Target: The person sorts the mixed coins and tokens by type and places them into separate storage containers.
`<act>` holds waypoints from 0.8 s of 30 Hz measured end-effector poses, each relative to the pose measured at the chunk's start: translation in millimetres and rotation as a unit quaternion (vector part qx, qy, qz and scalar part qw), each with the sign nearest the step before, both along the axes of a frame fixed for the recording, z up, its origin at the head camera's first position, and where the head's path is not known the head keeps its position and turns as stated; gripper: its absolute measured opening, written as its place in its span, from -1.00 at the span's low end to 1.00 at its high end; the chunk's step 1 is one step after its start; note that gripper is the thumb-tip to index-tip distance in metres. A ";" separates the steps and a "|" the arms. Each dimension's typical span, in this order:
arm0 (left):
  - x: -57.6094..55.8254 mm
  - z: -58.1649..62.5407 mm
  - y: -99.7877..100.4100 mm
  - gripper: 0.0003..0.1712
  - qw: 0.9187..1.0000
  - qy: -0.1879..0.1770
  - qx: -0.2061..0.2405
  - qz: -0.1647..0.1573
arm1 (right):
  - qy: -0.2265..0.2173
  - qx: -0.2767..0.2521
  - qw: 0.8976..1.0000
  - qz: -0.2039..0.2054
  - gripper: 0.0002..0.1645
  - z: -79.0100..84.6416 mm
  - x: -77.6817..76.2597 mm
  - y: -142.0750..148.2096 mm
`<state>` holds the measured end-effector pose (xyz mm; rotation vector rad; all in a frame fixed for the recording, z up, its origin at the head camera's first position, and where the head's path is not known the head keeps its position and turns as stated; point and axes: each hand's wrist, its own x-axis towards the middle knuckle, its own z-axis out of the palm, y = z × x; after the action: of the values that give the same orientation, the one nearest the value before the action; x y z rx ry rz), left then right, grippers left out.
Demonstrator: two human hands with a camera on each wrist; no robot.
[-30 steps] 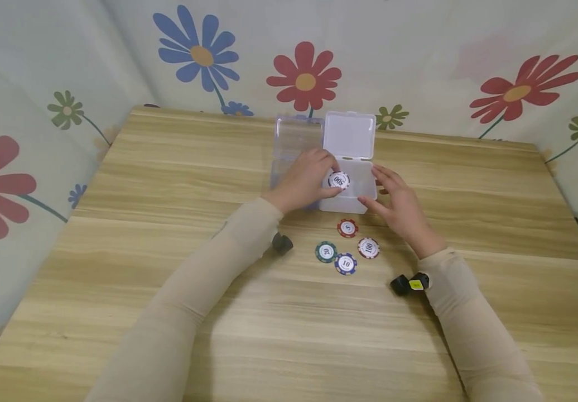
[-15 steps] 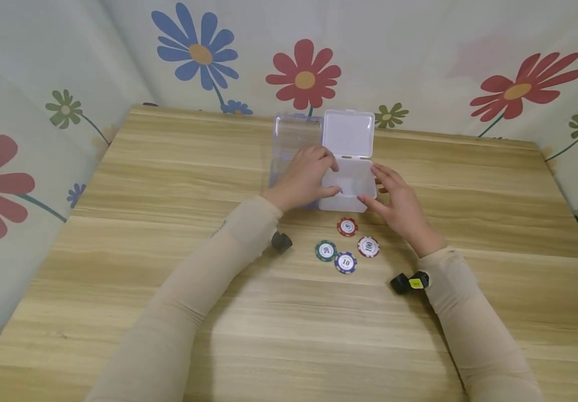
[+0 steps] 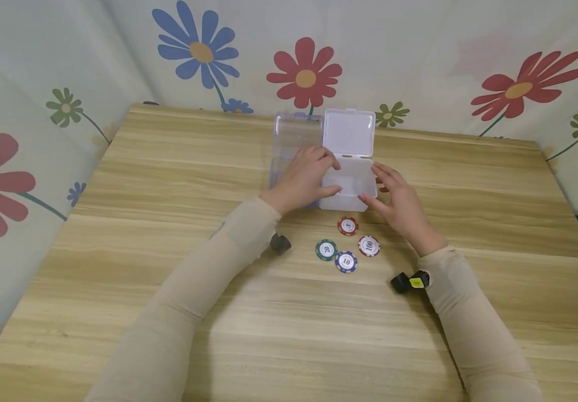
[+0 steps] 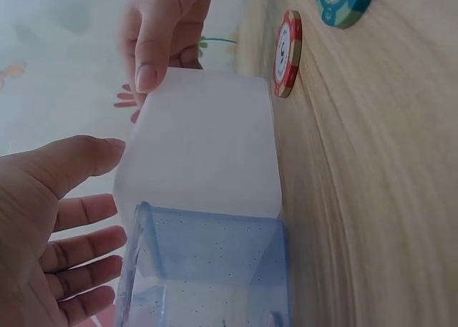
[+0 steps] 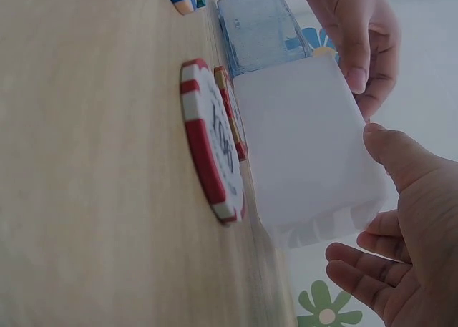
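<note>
A white plastic box stands with its lid up toward the back of the table. My left hand reaches over its left side, thumb and fingers apart, with nothing between them. At the right front corner, my right hand holds the box, thumb at the front rim and fingers along the right wall. A clear bluish box, also with its lid up, stands to the left, partly behind my left hand. The white box's frosted wall hides its inside in the left wrist view.
In front of the white box lie a red 5 chip, a red-and-white 100 chip, a green 20 chip and a blue 10 chip. A flowered curtain hangs behind the wooden table.
A white 500 chip, pinched in my left hand a second ago, has left the fingers and gone down into the white box. My right hand has stayed in place.
</note>
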<state>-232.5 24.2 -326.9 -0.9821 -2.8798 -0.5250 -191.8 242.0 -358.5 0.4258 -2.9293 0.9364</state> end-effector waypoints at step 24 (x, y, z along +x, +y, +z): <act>49.8 1.8 -25.0 -0.55 0.984 0.095 0.078 -0.130 | 0.018 -0.009 1.000 0.006 -0.16 0.6 0.1 -0.2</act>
<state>-182.8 -0.8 -325.2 -1.3116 -2.5167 -0.6240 -191.7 241.9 -357.9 0.4565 -2.8869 0.9459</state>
